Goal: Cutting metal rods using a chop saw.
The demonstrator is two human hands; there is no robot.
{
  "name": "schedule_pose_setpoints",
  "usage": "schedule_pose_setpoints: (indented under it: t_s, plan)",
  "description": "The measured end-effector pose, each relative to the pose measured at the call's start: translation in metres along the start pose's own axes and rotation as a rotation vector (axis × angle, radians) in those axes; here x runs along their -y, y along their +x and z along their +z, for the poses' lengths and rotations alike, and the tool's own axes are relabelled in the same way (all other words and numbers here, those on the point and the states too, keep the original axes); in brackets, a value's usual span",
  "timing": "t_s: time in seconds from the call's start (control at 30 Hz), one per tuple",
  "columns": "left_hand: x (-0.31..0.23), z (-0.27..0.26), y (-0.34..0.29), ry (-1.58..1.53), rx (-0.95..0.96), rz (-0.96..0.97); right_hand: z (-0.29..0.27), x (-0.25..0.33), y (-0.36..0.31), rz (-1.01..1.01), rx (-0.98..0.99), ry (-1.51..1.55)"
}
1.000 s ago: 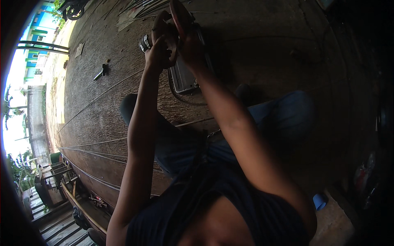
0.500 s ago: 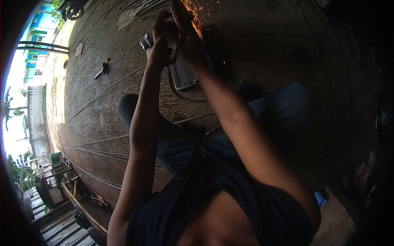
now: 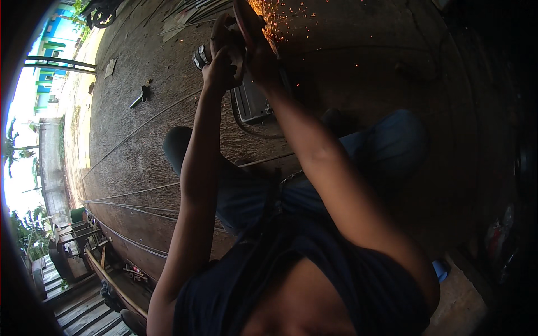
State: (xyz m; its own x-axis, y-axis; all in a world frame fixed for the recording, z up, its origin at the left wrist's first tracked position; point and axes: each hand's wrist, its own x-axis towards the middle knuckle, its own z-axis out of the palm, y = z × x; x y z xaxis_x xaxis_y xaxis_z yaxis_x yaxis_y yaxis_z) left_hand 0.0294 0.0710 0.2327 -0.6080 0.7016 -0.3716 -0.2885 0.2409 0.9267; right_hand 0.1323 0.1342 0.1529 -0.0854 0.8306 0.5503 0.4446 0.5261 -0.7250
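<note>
At the top middle stands a cut-off saw, with a dark disc guard and a grey metal base. My left hand is closed on the saw's dark handle part, beside a silver-banded cylinder. Against the other side of the guard, my right hand grips the saw in deep shadow, its fingers hard to make out. Orange sparks spray from beyond the guard toward the right. Whatever the disc touches is hidden behind the guard and my hands.
Thin metal rods lie at the far end. Long rods and a cable cross the rough floor. A small metal piece lies left of the saw. My bent knees flank the base. A metal frame stands lower left.
The sparks spread wider and reach farther right. Both hands keep their hold on the saw, and the whole view has shifted slightly.
</note>
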Motion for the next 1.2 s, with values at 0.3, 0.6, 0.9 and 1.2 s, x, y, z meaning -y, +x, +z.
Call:
schedule_pose_setpoints:
  t_s: [0.3, 0.6, 0.9, 1.2]
  plan:
    - [0.004, -0.004, -0.001, -0.028, 0.029, 0.039, -0.007, 0.003, -0.003, 0.016, 0.042, 0.009]
    - [0.003, -0.003, -0.005, -0.010, 0.000, 0.043, 0.005, -0.004, -0.002, -0.019, -0.130, 0.085]
    - [0.005, -0.003, -0.004, -0.013, -0.008, 0.034, -0.001, 0.004, -0.006, 0.138, -0.016, 0.054]
    - [0.006, -0.003, -0.004, 0.045, -0.014, 0.057, 0.003, 0.000, -0.008, 0.088, -0.041, 0.097]
